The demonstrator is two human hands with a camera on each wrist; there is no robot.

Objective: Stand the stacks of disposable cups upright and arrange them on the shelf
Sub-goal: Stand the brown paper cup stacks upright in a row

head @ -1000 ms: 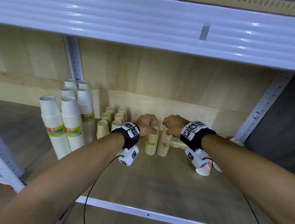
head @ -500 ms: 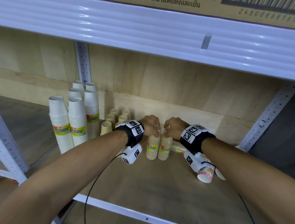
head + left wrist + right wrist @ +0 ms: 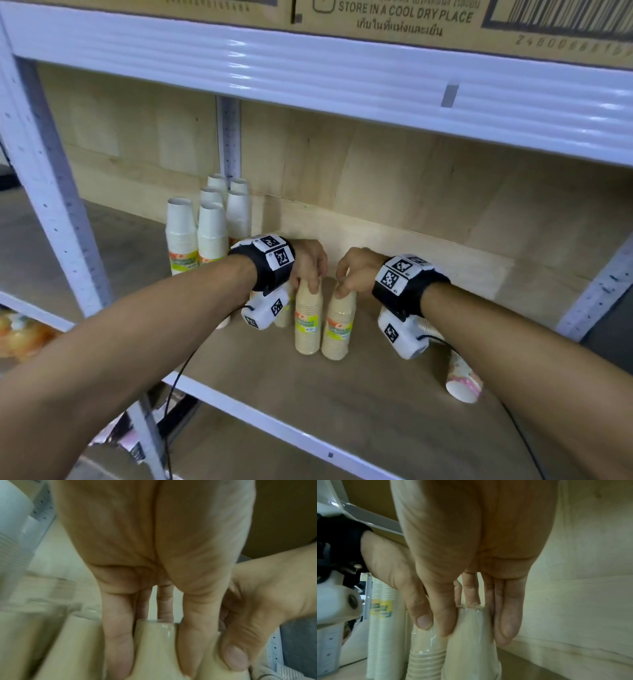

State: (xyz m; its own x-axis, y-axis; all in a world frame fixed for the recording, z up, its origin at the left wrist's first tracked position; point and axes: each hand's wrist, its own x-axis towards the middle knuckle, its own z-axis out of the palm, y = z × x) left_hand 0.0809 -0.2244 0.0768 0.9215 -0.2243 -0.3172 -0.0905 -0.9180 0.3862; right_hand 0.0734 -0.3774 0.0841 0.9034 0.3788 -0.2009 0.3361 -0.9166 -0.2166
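Now setting two tan stacks upright: left hand (image 3: pixel 308 263) pinching left tan stack (image 3: pixel 308 322), right hand (image 3: pixel 356 274) pinching right tan stack (image 3: pixel 339 329); next, sliding both beside white stacks (image 3: pixel 202 233)

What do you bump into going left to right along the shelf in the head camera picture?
White shelf post → tall white cup stacks → left hand → left beige cup stack → right beige cup stack → right hand → patterned cups lying down.
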